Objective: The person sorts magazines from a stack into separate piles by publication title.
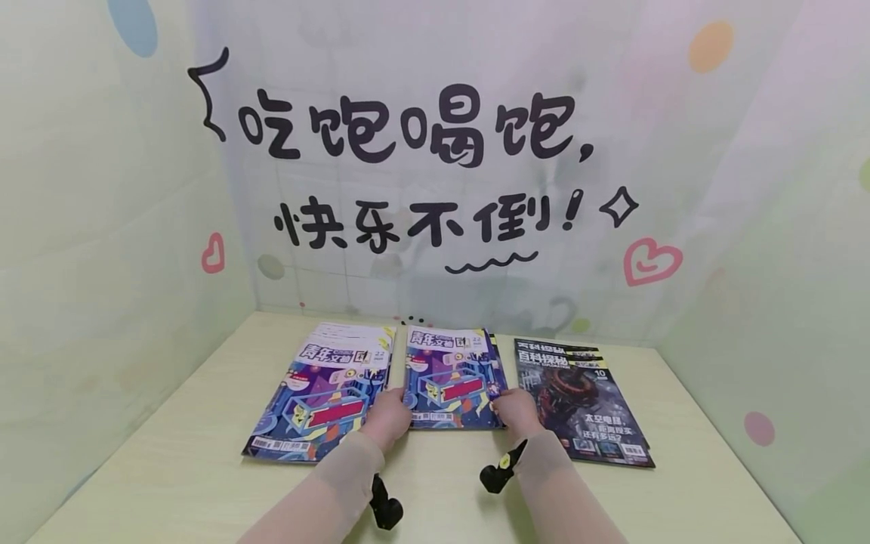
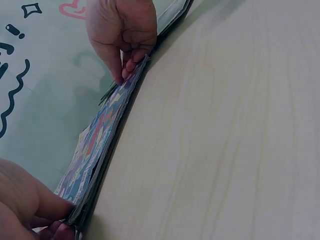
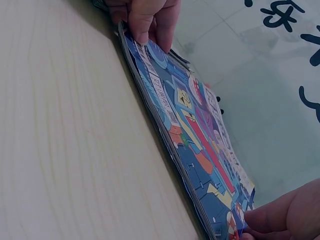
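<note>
A stack of purple-covered magazines (image 1: 451,381) lies in the middle of the table, between both hands. My left hand (image 1: 389,417) grips the stack's left edge near its front corner; in the left wrist view its thumb (image 2: 59,204) lies on the cover and its other fingers are lower at the side. On the opposite edge, my right hand (image 1: 518,412) pinches the stack close to its near right corner. From the right wrist view, the layered front edges of the stack (image 3: 192,130) show, slightly uneven. The undersides of the fingers are partly hidden.
To the left lies a fanned pile of similar purple magazines (image 1: 319,400). Dark-covered magazines (image 1: 578,408) overlap one another on the right. The pale wood table (image 1: 173,461) meets a printed cloth wall (image 1: 435,287) at the back and cloth sides.
</note>
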Motion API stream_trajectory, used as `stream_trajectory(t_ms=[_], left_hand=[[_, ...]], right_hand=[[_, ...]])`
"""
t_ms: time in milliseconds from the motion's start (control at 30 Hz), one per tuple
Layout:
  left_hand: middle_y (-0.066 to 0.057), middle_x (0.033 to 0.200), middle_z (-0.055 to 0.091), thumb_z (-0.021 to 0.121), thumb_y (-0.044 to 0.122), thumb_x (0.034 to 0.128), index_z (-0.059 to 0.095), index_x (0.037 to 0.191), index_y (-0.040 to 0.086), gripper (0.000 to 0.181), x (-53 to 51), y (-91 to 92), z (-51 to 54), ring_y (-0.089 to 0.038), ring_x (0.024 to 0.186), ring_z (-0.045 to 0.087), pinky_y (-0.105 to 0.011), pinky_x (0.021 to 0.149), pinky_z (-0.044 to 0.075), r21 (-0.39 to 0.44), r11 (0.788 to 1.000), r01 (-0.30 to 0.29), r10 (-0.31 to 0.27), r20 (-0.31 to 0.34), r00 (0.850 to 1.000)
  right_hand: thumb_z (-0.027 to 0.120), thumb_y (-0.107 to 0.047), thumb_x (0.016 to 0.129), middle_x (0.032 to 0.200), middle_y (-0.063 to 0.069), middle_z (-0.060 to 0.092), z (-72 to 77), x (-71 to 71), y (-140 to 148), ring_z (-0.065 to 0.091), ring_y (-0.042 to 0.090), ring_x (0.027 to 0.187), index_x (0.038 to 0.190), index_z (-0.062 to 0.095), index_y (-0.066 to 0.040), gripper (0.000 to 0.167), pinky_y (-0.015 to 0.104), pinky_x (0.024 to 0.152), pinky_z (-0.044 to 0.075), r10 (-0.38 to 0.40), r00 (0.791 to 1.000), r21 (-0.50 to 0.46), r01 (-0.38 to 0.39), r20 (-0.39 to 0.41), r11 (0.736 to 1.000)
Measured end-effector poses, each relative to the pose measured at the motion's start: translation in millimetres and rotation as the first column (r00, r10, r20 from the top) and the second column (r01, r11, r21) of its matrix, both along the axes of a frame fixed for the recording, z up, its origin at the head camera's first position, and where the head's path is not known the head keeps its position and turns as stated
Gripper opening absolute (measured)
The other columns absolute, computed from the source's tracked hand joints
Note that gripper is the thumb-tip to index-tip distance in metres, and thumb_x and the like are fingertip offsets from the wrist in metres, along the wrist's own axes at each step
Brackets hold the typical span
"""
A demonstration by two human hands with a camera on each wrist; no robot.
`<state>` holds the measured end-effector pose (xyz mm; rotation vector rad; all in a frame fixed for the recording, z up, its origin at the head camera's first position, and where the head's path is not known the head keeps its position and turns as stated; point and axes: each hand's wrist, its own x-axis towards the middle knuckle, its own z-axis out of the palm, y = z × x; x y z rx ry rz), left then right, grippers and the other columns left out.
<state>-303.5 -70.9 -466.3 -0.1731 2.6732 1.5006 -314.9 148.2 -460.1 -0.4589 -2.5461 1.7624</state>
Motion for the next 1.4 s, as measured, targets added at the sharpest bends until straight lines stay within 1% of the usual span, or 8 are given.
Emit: stream_trajectory(t_ms=[300, 467, 600, 700, 933, 1100, 1200, 1400], left_hand=[[-0.023, 0.135, 0.05, 0.042, -0.01, 0.0868, 0.043, 0.141, -0.004, 0.055, 0.6, 0.6, 1.7, -0.036, 0.122, 0.047, -0.053, 0.105, 0.037, 0.145, 0.989, -0.016, 0.015, 0.003, 1.0], [-0.025, 0.132, 0.051, 0.042, -0.007, 0.089, 0.035, 0.145, -0.004, 0.057, 3.5, 1.3, 6.6, -0.03, 0.097, 0.059, -0.04, 0.081, 0.055, 0.294, 0.955, -0.029, 0.02, 0.036, 0.999], [-0.025, 0.128, 0.05, 0.042, -0.005, 0.0918, 0.026, 0.15, 0.001, 0.06, 6.0, 0.9, 9.0, -0.023, 0.077, 0.062, -0.032, 0.064, 0.057, 0.376, 0.926, -0.045, 0.005, 0.106, 0.994], [-0.028, 0.131, 0.046, 0.04, -0.007, 0.0922, 0.02, 0.151, 0.002, 0.062, 6.7, 0.3, 9.3, -0.023, 0.078, 0.064, -0.032, 0.066, 0.058, 0.47, 0.881, -0.058, -0.002, 0.127, 0.992], [-0.03, 0.137, 0.041, 0.036, -0.014, 0.0898, 0.019, 0.15, -0.004, 0.063, 3.9, -2.9, 8.1, -0.027, 0.097, 0.061, -0.034, 0.077, 0.058, 0.683, 0.727, -0.077, -0.005, 0.117, 0.993], [-0.029, 0.139, 0.041, 0.034, -0.013, 0.0922, 0.018, 0.15, -0.004, 0.061, 3.0, -5.2, 10.8, -0.029, 0.105, 0.058, -0.034, 0.081, 0.057, 0.745, 0.662, -0.086, -0.015, 0.127, 0.992], [-0.028, 0.139, 0.041, 0.035, -0.012, 0.0923, 0.019, 0.15, -0.002, 0.061, 3.2, -6.8, 12.1, -0.028, 0.104, 0.059, -0.035, 0.081, 0.057, 0.732, 0.676, -0.087, -0.022, 0.138, 0.99], [-0.032, 0.143, 0.034, 0.036, -0.012, 0.0914, 0.014, 0.152, 0.0, 0.066, 4.2, -7.6, 10.5, -0.028, 0.099, 0.059, -0.034, 0.076, 0.058, 0.636, 0.769, -0.057, -0.041, 0.138, 0.99]], right_hand=[[0.057, 0.005, 0.084, 0.105, 0.022, 0.059, -0.6, 0.7, 2, 0.054, 0.028, 0.088, 0.113, 0.058, 0.015, 0.03, 0.038, 0.076, 0.05, 0.003, 1.0, 0.02, -0.004, 0.018, 1.0], [0.057, 0.004, 0.085, 0.102, 0.021, 0.059, -0.2, 2.1, 3, 0.054, 0.028, 0.088, 0.11, 0.058, 0.013, 0.028, 0.038, 0.075, 0.049, 0.006, 1.0, 0.027, -0.006, 0.012, 1.0], [0.058, 0.004, 0.084, 0.099, 0.02, 0.059, -1.1, 3.2, 4, 0.055, 0.028, 0.086, 0.108, 0.059, 0.014, 0.026, 0.036, 0.071, 0.049, 0.016, 1.0, 0.034, -0.016, -0.001, 0.999], [0.058, 0.004, 0.084, 0.096, 0.019, 0.06, -2.2, 3.3, 4, 0.056, 0.026, 0.084, 0.108, 0.06, 0.014, 0.026, 0.035, 0.07, 0.049, 0.02, 1.0, 0.026, -0.019, -0.009, 0.999], [0.058, -0.002, 0.088, 0.106, 0.022, 0.061, -0.5, 3.9, 4, 0.056, 0.03, 0.095, 0.113, 0.06, 0.014, 0.029, 0.043, 0.084, 0.049, 0.018, 1.0, -0.013, -0.018, -0.001, 1.0], [0.057, -0.005, 0.092, 0.12, 0.027, 0.056, 1.8, 6.5, 6, 0.054, 0.028, 0.097, 0.121, 0.057, 0.013, 0.035, 0.039, 0.081, 0.051, 0.01, 1.0, -0.102, -0.011, -0.002, 0.995], [0.052, 0.002, 0.093, 0.125, 0.029, 0.051, 1.2, 7.3, 7, 0.055, 0.025, 0.092, 0.131, 0.048, 0.015, 0.04, 0.033, 0.071, 0.054, 0.026, 0.999, -0.248, -0.021, 0.018, 0.969], [0.046, 0.01, 0.092, 0.132, 0.03, 0.043, -2.4, 7.7, 10, 0.053, 0.024, 0.092, 0.139, 0.036, 0.015, 0.048, 0.029, 0.069, 0.055, 0.059, 0.996, -0.377, -0.03, 0.066, 0.926]])
